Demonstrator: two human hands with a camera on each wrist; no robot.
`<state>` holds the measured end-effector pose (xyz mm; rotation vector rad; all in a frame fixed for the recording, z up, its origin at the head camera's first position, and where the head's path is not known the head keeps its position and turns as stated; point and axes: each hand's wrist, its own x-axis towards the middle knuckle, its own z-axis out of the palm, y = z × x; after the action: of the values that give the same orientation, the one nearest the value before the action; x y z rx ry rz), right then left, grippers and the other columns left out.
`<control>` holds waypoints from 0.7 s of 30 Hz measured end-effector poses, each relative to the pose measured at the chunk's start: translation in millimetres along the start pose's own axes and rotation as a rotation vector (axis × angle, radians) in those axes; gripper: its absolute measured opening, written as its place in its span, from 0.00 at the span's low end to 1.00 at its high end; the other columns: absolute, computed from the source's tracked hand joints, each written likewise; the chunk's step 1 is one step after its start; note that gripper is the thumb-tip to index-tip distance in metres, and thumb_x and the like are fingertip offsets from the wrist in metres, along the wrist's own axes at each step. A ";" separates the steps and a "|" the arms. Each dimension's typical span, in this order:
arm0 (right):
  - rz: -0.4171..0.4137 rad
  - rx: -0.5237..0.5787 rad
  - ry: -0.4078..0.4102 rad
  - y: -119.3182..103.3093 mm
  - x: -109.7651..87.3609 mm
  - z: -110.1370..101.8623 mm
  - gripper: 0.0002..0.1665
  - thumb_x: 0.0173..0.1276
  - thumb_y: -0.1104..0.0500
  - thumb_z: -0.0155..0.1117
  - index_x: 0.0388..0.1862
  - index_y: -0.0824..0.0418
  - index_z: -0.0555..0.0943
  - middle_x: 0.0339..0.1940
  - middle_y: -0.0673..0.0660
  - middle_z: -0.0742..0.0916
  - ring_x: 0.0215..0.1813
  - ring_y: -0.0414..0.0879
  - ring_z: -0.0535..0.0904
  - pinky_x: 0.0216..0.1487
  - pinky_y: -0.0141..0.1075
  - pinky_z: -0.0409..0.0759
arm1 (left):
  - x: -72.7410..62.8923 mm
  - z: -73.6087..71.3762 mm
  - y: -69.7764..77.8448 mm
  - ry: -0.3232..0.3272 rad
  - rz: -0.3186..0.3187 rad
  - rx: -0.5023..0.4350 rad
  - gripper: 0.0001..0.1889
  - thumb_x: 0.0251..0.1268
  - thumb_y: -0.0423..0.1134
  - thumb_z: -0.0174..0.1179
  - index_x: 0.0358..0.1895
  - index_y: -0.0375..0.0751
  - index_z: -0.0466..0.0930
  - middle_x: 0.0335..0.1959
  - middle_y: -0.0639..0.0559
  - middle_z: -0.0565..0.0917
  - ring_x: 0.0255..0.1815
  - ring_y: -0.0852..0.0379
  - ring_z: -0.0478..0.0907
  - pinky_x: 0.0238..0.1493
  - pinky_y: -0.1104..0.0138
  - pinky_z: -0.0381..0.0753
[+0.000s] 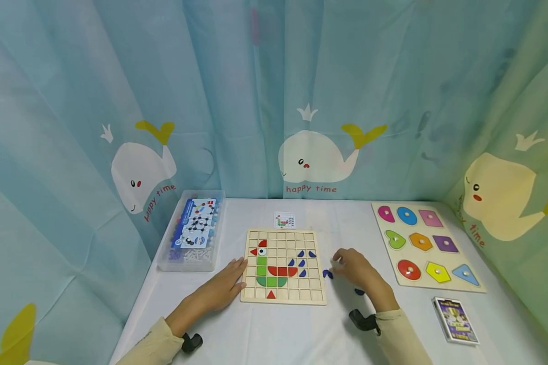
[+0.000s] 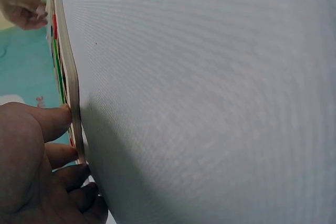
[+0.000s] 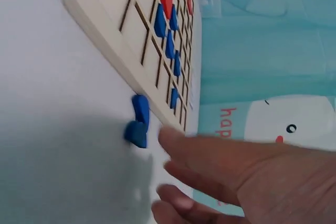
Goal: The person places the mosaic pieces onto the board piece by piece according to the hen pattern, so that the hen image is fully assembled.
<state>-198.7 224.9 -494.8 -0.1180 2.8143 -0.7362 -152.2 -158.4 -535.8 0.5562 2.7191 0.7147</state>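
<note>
A square wooden grid board (image 1: 300, 295) lies on the table, bearing a bird of red, green and blue pieces. My left hand (image 1: 221, 285) rests against the board's left edge; in the left wrist view its thumb and fingertips (image 2: 62, 153) touch that edge. My right hand (image 1: 353, 266) hovers just off the right edge, fingers loosely bent, with no piece visible between them. Two loose blue pieces (image 3: 137, 134) lie on the cloth beside the board, near the right fingertips. Another dark blue piece (image 1: 359, 291) lies under the right wrist.
Behind the board lies a small pattern card (image 1: 284, 220). A clear plastic case (image 1: 192, 233) of small parts stands at the left. On the right are a shape puzzle board (image 1: 431, 247) and a boxed card deck (image 1: 455, 320). A whale-print curtain (image 1: 255, 101) surrounds the table.
</note>
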 end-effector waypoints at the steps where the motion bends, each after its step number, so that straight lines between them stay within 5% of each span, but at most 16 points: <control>1: -0.009 0.009 -0.019 1.1 -1.1 1.4 0.16 0.67 0.61 0.76 0.50 0.66 0.84 0.45 0.62 0.85 0.43 0.52 0.80 0.46 0.50 0.85 | -0.2 -0.4 0.1 0.000 0.003 -0.001 0.34 0.86 0.47 0.50 0.85 0.38 0.54 0.87 0.42 0.55 0.88 0.40 0.49 0.84 0.45 0.57; 9: -0.068 0.028 0.003 5.3 -4.4 14.2 0.12 0.68 0.70 0.71 0.49 0.66 0.82 0.39 0.57 0.84 0.41 0.49 0.78 0.43 0.46 0.84 | -1.9 -1.8 1.0 -0.001 0.022 0.006 0.33 0.86 0.45 0.50 0.85 0.36 0.54 0.86 0.41 0.56 0.87 0.39 0.50 0.84 0.46 0.57; 21: -0.013 -0.036 0.077 8.1 0.3 14.5 0.07 0.70 0.68 0.69 0.44 0.68 0.82 0.39 0.59 0.84 0.41 0.50 0.80 0.45 0.49 0.84 | -3.1 -2.5 2.7 0.001 0.020 0.003 0.34 0.86 0.46 0.50 0.85 0.37 0.54 0.86 0.40 0.56 0.87 0.39 0.50 0.84 0.45 0.57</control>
<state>-195.6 225.0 -511.0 -0.1171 2.9037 -0.7075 -149.5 -158.7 -531.8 0.5852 2.7194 0.7160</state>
